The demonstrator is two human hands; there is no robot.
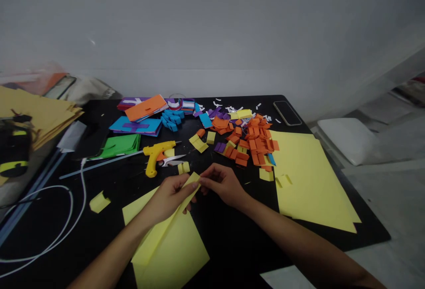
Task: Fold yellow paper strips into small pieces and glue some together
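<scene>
A long folded strip of yellow paper [168, 225] slants up from the lower left, pinched near its upper end by my left hand [172, 195], thumb on top. My right hand [224, 184] closes thumb and fingers at the tip of that same strip. Under the strip and my left forearm lies a flat yellow sheet [181, 258], partly hidden. Just beyond my hands are a small folded yellow piece [183, 167], a pair of scissors [172, 160] and a yellow glue gun [156, 155].
Orange folded pieces [259, 140] and white scraps heap at the back centre. Large yellow sheets [308, 178] lie right, below a phone [287, 113]. Blue [136, 125] and green folded papers [120, 145] are stacked back left. A white cable [71, 196] loops at left on the black table [239, 236].
</scene>
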